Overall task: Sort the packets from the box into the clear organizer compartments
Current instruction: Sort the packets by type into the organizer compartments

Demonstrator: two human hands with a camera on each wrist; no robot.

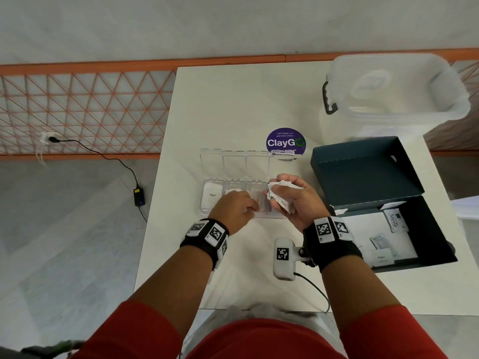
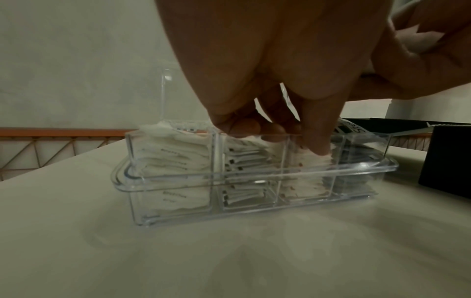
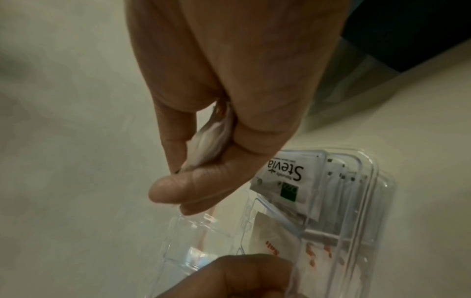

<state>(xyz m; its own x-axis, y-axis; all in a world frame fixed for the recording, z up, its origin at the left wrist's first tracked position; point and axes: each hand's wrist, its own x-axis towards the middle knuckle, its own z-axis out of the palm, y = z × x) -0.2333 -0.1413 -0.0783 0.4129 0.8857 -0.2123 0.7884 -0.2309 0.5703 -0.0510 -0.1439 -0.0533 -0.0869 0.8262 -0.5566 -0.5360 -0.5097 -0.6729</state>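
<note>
At centre frame, the right hand [image 1: 293, 200] clutches a small bunch of white packets [image 1: 281, 195] between thumb and curled fingers. Just left, the left hand [image 1: 237, 209] presses fingertips [image 2: 318, 147] onto salt packets in the clear organizer [image 2: 254, 177], whose four compartments look nearly full. At right, the dark box [image 1: 427, 229] on the white counter [image 1: 233, 99] holds a few more. Packets look light, soft and crinkly; pinch their flat faces or edges.

organizer [image 1: 234, 161] showing clear | sugar packet [image 1: 212, 196] showing white, dark lettering | Stevia packet [image 3: 288, 177] showing white, black lettering, green square | salt packets [image 3: 275, 245] showing white, possibly orange-red print | box [image 1: 368, 174] showing dark teal | sticker [image 1: 286, 141] showing purple, white lettering | wristbands [image 1: 334, 244] showing black, black-and-white square markers | sleeves [image 1: 145, 332] showing red
</note>
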